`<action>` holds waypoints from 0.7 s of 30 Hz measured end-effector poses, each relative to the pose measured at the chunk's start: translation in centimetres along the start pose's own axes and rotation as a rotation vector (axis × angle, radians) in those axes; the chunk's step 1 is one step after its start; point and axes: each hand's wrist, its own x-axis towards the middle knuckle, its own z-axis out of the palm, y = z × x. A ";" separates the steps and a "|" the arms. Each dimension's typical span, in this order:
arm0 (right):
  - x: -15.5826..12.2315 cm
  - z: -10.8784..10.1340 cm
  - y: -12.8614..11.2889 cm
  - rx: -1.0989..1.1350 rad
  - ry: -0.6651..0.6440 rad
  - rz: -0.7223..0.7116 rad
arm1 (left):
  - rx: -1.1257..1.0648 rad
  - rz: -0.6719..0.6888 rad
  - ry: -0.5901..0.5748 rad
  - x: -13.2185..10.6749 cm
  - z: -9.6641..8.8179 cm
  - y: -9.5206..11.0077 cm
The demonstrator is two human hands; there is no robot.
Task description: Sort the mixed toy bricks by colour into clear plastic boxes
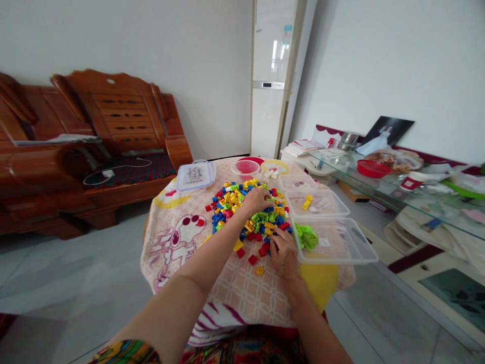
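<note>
A heap of small toy building bricks (232, 198) in yellow, blue, red and green lies on the cloth-covered round table. My left hand (256, 201) reaches over the heap's far right side, its fingers curled down among the bricks; whatever they pinch is hidden. Lower down, my right hand (284, 253) rests at the heap's near right edge, fingers apart and touching bricks. Beside it a clear plastic tray (350, 241) holds green bricks (306, 236). The middle clear tray (333, 203) has yellow bricks (307, 202) in it. A round yellow piece (259, 271) lies near my right wrist.
A third clear tray (299, 181) sits behind the others. Farther back are a round tub (245, 169), white pieces (270, 174) and a lidded plastic box (195, 177). A glass-topped cabinet (341, 174) with clutter stands right; a wooden bench (117, 111) stands left.
</note>
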 end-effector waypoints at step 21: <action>0.0 0.1 0.3 0.001 -0.006 -0.001 | -0.968 -0.334 0.112 4.9 4.1 2.2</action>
